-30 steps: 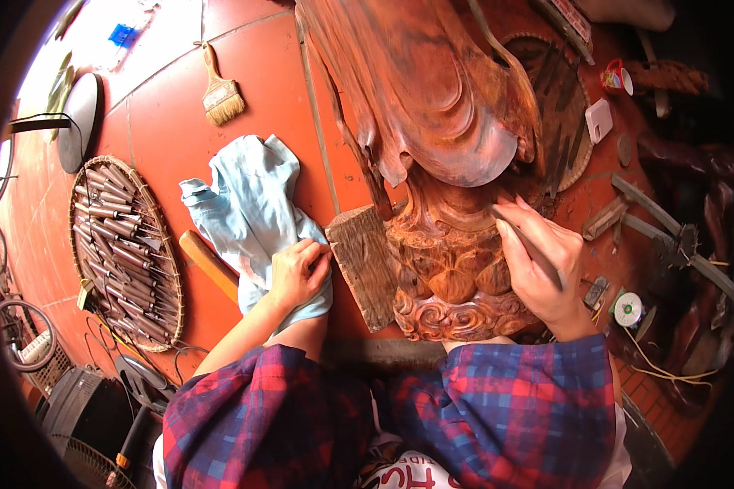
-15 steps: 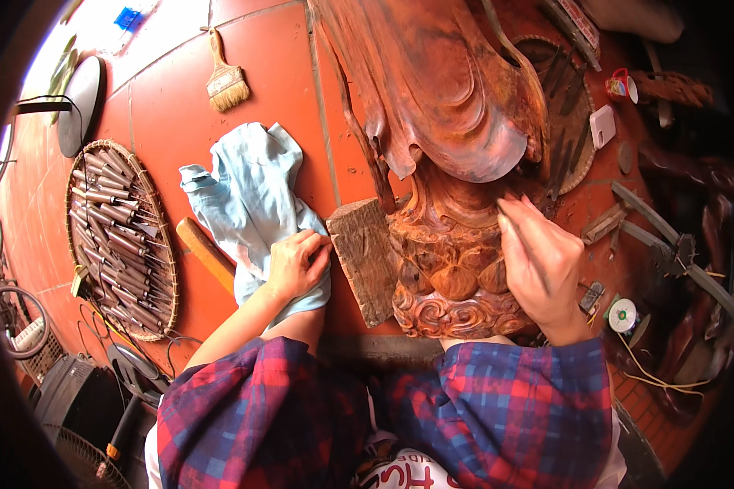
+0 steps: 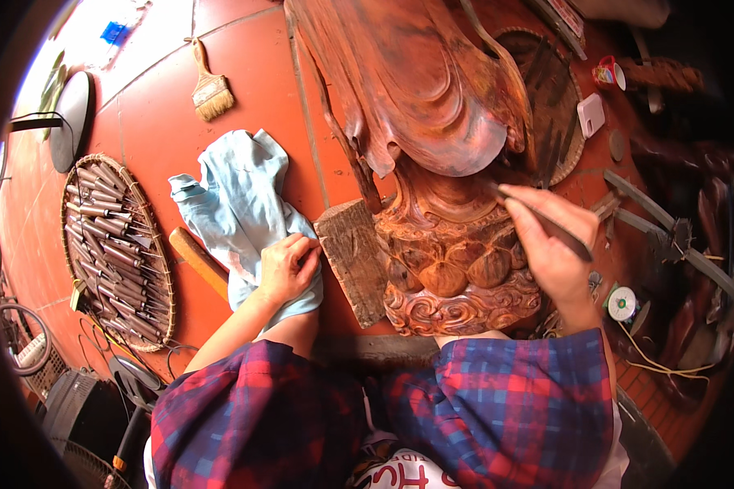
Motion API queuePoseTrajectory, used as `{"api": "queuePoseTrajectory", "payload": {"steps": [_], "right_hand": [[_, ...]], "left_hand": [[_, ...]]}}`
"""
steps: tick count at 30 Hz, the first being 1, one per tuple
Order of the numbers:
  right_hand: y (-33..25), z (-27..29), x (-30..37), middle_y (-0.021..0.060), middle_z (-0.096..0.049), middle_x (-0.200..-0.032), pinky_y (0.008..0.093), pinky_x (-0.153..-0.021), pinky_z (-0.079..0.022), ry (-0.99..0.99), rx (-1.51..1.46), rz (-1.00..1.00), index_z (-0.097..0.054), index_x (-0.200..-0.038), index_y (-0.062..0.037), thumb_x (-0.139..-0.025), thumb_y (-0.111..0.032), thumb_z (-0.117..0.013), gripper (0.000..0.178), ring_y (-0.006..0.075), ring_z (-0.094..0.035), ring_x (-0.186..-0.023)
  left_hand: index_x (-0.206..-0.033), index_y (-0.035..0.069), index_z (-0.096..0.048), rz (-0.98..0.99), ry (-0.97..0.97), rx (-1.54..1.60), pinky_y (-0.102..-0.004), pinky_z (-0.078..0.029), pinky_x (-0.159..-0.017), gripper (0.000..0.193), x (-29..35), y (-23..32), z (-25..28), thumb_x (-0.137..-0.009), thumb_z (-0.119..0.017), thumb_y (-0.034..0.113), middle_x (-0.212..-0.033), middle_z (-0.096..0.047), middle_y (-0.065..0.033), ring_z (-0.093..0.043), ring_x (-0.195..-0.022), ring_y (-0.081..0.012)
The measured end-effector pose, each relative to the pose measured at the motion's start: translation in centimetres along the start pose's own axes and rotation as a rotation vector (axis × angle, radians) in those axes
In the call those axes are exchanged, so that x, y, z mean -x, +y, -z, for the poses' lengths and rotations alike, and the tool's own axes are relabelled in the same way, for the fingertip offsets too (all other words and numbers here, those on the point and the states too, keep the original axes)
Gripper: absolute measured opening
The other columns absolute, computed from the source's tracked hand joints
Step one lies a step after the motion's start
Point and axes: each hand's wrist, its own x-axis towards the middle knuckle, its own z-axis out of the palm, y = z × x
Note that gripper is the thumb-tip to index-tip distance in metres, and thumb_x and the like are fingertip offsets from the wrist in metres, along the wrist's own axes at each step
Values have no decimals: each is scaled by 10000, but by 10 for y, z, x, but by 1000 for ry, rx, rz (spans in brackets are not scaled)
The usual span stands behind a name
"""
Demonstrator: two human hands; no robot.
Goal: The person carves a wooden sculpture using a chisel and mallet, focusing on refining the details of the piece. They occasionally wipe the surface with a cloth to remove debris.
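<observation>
A large reddish-brown wood carving [image 3: 442, 273] lies in front of me, with scrolls and rounded petals on its base and smooth folds beyond. My right hand [image 3: 556, 236] is closed around a slim dark file [image 3: 556, 226]. The file's narrow tip points at the groove between the base and the folds; whether it touches the wood I cannot tell. On the light blue cloth [image 3: 249, 196] over my left knee rests my left hand [image 3: 288, 265], fingers curled; what they hold, if anything, is hidden. A rough wood block [image 3: 352, 265] stands between that hand and the carving.
To the left is a woven tray [image 3: 168, 297] full of wooden-handled tools, near a wooden handle [image 3: 197, 259]. A paintbrush [image 3: 212, 90] lies farther off. On the right are a round basket [image 3: 577, 155] with dark tools, a red-and-white cup [image 3: 609, 75] and a clamp-like metal frame [image 3: 669, 224].
My right hand has turned and shifted a little to the right, so the file's length now shows across it. The whole view has moved slightly. My left hand stays on the cloth.
</observation>
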Motion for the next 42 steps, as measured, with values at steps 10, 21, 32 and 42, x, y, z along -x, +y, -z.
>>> {"api": "queuePoseTrajectory", "payload": {"steps": [10, 21, 32, 42], "right_hand": [[40, 2, -28, 139, -725, -928, 306, -785, -562, 18, 25, 341, -737, -937, 20, -787, 40, -752, 151, 236, -716, -879], [45, -1, -27, 144, -726, -876, 305, -736, -559, -31, -66, 355, -724, -919, 32, -772, 43, -753, 151, 243, -720, -836], [38, 10, -28, 136, -730, -846, 296, -709, -562, -101, -47, 305, -706, -866, 47, -770, 56, -752, 107, 212, -724, -789], [30, 10, -32, 138, -725, -850, 289, -750, -565, -133, -115, 204, -708, -884, 54, -777, 77, -741, 115, 218, -727, -825]], "left_hand": [[-841, 49, -681, 16, 1, -20, -363, -456, -523, 39, -2, 3, -1, -837, -680, 88, -703, -587, -107, -590, -563, -274], [-876, 21, -659, 20, -41, -38, -366, -460, -559, 56, -2, 0, -1, -850, -655, 71, -734, -575, -135, -596, -616, -319], [-855, 36, -680, -7, 0, -22, -370, -458, -529, 50, -5, 1, -5, -839, -682, 84, -711, -584, -118, -591, -569, -290], [-853, 55, -681, -5, 1, -48, -365, -464, -527, 48, -2, 1, -2, -846, -681, 103, -713, -592, -105, -590, -563, -270]]}}
